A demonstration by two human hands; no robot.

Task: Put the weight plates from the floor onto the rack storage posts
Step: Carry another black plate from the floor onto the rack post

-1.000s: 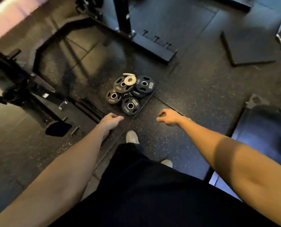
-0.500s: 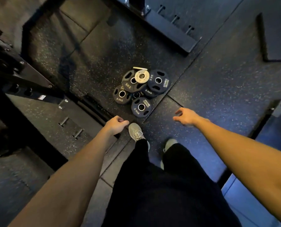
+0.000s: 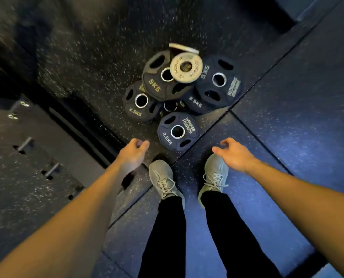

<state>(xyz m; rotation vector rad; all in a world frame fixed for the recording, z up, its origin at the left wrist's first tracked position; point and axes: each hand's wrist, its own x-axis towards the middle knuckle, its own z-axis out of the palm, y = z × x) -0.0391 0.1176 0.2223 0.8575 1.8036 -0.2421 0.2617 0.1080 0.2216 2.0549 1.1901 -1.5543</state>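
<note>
The round black rubber weight plates [image 3: 177, 131] lie in a messy heap on the speckled black floor mat [image 3: 87, 57], just past the grey lace-up shoes [image 3: 163, 179], with a small round silver metal plate [image 3: 186, 67] sitting on top. The left hand [image 3: 132, 154] and the right hand [image 3: 232, 154] both hang above the floor with loose, curled fingers, holding nothing. I think pulling a bottom plate first could make the top ones slide off and land on toes or pinch fingers.

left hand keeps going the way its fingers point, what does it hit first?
Likely the nearest 2.5 kg Hammer Strength plate, just ahead and right of the left hand. Height above the floor is unclear, so it could meet bare floor first.
</note>
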